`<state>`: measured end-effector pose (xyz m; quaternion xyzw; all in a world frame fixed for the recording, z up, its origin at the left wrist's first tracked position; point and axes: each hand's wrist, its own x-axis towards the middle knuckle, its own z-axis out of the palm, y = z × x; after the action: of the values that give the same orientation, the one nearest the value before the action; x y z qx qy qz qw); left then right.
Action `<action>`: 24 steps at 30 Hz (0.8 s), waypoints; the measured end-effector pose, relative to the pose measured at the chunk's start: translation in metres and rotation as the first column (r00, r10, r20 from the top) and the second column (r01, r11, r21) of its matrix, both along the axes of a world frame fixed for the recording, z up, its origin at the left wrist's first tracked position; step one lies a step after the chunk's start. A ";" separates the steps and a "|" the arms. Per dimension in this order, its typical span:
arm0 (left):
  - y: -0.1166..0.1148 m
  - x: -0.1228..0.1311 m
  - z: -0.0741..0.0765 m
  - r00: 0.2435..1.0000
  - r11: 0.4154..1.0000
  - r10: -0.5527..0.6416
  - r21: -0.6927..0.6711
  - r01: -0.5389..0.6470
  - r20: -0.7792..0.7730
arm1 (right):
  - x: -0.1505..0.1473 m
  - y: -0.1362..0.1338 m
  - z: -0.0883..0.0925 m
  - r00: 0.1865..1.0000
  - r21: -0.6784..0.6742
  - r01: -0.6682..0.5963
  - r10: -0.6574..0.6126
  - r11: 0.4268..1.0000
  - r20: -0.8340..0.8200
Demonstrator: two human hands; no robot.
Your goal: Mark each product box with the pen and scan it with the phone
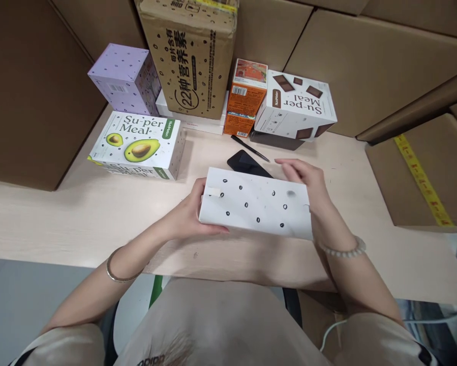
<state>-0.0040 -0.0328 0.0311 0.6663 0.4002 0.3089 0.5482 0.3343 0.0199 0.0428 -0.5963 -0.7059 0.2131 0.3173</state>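
A white cardboard box [256,206] with small black oval marks is held up over the table's front part. My left hand [192,213] is closed around its left end, fingers along the far and near edges. At the box's right end is my right hand [308,180], its palm side against the box. One finger of that hand stretches left beyond the far edge; the others are partly hidden behind the box. Just behind the box lie a black phone-like object [247,163], partly covered, and a dark pen [250,148].
Left of the hands stands an avocado meal box [136,145], with a purple box [123,79] behind it. A tall brown carton [192,61], orange boxes [246,99] and a chocolate meal box [295,107] line the back. A taped carton [422,173] stands at right.
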 end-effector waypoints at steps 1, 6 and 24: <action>0.001 0.000 -0.001 1.000 1.000 0.000 0.008 0.000 0.004 | 0.002 0.013 -0.003 0.983 -0.040 0.042 -0.034 0.998 0.179; 0.002 0.002 -0.004 0.999 1.000 -0.004 0.032 0.002 0.044 | -0.015 0.053 -0.011 0.792 -0.144 0.051 0.048 0.988 0.609; -0.011 0.007 -0.006 0.997 0.984 0.008 0.174 -0.022 0.082 | -0.023 0.039 0.016 0.995 -0.096 -0.078 0.071 0.992 -0.067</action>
<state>0.0031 -0.0440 0.0247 0.6957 0.3541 0.3737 0.5009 0.3110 0.0585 0.0587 -0.5774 -0.7058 0.2783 0.3015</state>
